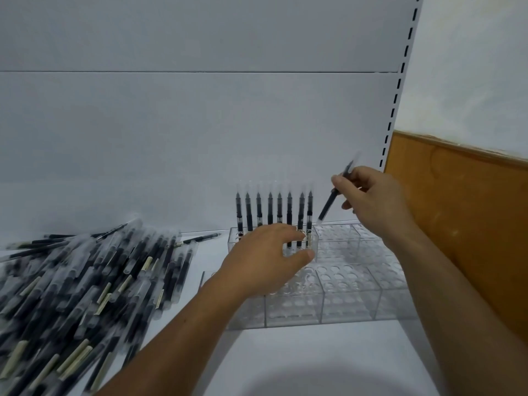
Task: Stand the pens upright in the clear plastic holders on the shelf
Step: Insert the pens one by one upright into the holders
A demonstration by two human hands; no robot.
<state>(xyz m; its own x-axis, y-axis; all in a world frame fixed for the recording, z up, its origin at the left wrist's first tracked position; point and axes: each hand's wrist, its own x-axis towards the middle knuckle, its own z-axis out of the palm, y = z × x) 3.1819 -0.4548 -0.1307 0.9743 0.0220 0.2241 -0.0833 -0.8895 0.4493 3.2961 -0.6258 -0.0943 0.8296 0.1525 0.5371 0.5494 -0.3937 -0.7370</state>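
Clear plastic holders (347,292) with round holes sit on the white shelf at centre right. Several black pens (274,212) stand upright in a row in the back left holder. My right hand (368,195) pinches one black pen (328,207), tilted, its lower tip just above the back right holder (340,234). My left hand (265,261) rests on the back left holder, fingers curled over its top and thumb on its front right corner. A big pile of loose black pens (85,284) lies on the shelf at the left.
The white shelf back panel (200,124) rises right behind the holders. A slotted upright (400,87) and a brown wooden panel (463,218) close the right side. Bare shelf surface (328,361) lies in front of the holders.
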